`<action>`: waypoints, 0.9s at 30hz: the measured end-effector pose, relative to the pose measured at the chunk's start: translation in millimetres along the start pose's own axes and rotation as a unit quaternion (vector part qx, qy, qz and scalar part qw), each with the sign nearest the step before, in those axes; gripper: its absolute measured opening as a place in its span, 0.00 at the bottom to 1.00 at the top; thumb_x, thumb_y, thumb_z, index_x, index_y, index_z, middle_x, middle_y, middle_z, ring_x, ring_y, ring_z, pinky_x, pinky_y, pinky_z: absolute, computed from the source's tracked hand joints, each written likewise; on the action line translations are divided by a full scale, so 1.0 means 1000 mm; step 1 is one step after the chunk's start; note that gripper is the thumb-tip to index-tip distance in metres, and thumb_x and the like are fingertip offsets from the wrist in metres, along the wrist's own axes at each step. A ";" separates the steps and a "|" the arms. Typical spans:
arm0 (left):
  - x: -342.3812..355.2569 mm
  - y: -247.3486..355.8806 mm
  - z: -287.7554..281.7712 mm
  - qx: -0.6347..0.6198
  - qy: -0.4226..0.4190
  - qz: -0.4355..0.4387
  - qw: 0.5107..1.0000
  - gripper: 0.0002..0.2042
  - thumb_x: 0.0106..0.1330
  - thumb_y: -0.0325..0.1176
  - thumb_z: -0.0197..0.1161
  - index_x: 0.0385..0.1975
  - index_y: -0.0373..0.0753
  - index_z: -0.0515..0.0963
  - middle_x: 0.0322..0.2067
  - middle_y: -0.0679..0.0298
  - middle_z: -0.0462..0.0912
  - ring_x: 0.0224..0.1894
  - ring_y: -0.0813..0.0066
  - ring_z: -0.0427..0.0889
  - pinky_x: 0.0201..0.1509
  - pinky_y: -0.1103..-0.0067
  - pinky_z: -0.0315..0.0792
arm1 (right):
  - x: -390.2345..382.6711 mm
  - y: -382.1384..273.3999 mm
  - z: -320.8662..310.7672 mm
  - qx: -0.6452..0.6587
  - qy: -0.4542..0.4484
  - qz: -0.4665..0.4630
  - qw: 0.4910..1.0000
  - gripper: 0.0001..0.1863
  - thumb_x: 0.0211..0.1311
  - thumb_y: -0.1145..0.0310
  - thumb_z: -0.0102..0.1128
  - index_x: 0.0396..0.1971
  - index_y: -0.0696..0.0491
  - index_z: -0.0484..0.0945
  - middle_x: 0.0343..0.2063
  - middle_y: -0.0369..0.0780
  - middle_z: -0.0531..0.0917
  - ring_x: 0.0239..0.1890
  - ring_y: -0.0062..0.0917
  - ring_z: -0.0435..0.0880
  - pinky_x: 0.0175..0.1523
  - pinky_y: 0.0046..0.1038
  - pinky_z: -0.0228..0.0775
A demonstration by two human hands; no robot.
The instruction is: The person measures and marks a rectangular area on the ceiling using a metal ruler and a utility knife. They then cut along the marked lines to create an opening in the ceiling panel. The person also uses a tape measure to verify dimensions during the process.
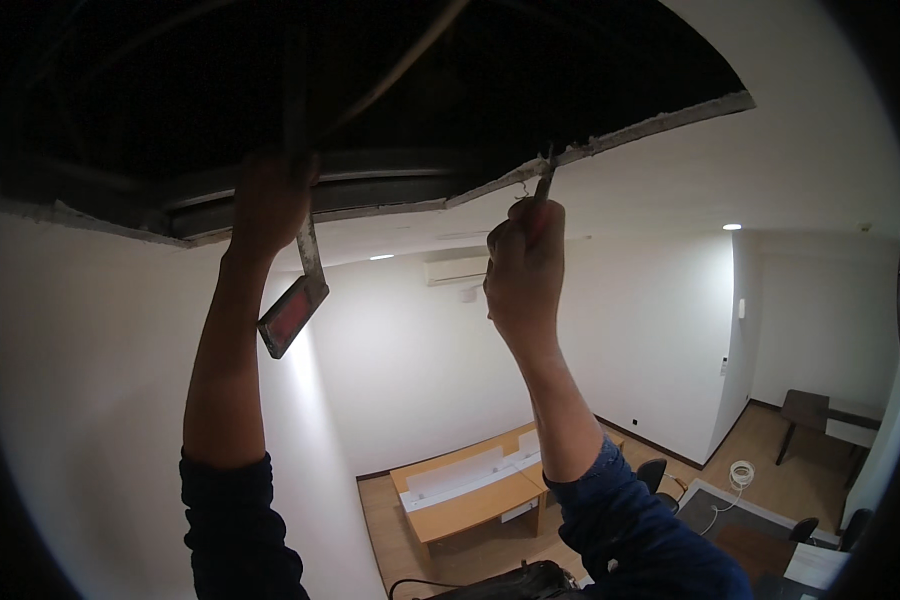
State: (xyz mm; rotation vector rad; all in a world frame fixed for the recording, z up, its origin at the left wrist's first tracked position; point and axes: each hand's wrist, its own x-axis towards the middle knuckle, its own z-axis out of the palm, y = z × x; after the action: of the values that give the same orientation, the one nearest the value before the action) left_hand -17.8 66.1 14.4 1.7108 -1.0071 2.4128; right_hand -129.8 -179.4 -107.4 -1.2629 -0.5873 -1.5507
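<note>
Both my arms reach up to a ragged opening in the white ceiling panel. At the opening's near edge, my left hand is closed around the metal blade of a try square, whose reddish stock hangs below beside my wrist. Its fingers are partly lost in the dark. Farther right, my right hand grips the red handle of a narrow-bladed cutting tool, a knife or small saw. That blade points up and meets the broken panel edge. A thin shred hangs from the edge beside it.
A metal ceiling channel runs along the dark opening, with a pale cable above. Far below stand a wooden desk, chairs, and a dark table. A coil of white cable lies on the floor. A black bag is low in view.
</note>
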 end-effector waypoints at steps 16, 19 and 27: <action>0.002 -0.004 0.006 -0.024 0.074 0.021 0.997 0.16 0.71 0.35 0.54 0.19 0.38 0.76 0.15 0.58 0.76 0.18 0.62 0.77 0.27 0.66 0.70 | -0.037 0.084 0.012 -0.085 -0.077 0.005 0.993 0.06 0.70 0.75 0.48 0.43 0.59 0.67 0.29 0.51 0.79 0.33 0.44 0.82 0.40 0.36 0.71; 0.003 0.005 -0.006 -0.167 -0.001 -0.104 0.980 0.16 0.71 0.34 0.54 0.20 0.38 0.76 0.15 0.57 0.76 0.18 0.62 0.78 0.27 0.67 0.70 | -0.046 0.078 0.011 -0.041 -0.025 -0.006 0.999 0.06 0.70 0.75 0.50 0.43 0.58 0.69 0.22 0.44 0.76 0.22 0.31 0.78 0.31 0.30 0.69; -0.001 0.001 -0.001 -0.130 -0.002 -0.085 0.988 0.17 0.73 0.36 0.52 0.21 0.38 0.77 0.14 0.59 0.76 0.16 0.65 0.76 0.25 0.69 0.68 | 0.013 0.046 0.005 -0.016 -0.002 -0.099 0.995 0.02 0.74 0.76 0.45 0.40 0.57 0.67 0.19 0.37 0.73 0.18 0.18 0.71 0.25 0.24 0.63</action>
State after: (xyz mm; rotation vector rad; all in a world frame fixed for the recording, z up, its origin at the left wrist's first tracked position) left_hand -18.9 66.4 12.9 1.6386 -1.0719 2.0732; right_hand -85.6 -197.8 -103.6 -1.2622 -0.7121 -1.7268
